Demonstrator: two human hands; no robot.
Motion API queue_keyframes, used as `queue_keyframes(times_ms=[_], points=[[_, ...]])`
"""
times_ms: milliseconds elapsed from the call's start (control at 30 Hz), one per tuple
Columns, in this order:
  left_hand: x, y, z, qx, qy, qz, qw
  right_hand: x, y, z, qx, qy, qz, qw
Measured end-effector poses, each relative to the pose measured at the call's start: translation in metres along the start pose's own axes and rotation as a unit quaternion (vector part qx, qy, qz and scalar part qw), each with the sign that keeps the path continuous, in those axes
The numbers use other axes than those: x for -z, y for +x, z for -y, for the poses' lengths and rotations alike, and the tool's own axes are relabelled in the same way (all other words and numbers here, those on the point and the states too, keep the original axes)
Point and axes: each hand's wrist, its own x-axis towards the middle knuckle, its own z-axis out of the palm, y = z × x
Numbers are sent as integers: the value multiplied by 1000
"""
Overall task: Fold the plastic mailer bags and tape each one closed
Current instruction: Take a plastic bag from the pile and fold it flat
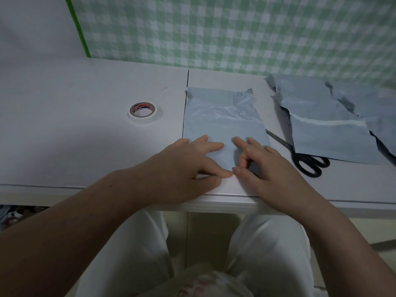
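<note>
Fold step starting: left hand [188,159] grip released, pressing bag [222,116] flat; right hand [265,168] pinching near edge. Next likely: carry edge far, crease, fetch tape [143,112].

Left side: table [64,146] lay open — only the tape roll [143,112] stood in the way.
Right side: scissors [309,161] and bag pile [334,138] crowded the surface.
</note>
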Motion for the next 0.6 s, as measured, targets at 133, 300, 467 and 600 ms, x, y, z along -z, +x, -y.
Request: queue_keyframes(times_ms=[133, 300, 467, 600], points=[[0, 18, -14, 7, 35, -112, 993, 2, 1, 2, -9, 12, 15, 1000], [0, 39, -19, 129, -30, -71, 989, 2, 1, 1, -14, 23, 21, 999], [6, 46, -15, 174, -79, -27, 981, 3, 3, 0, -17, 28, 27, 999], [8, 47, -11, 160, -96, -10, 982, 3, 2, -1, -19, 27, 30, 999]])
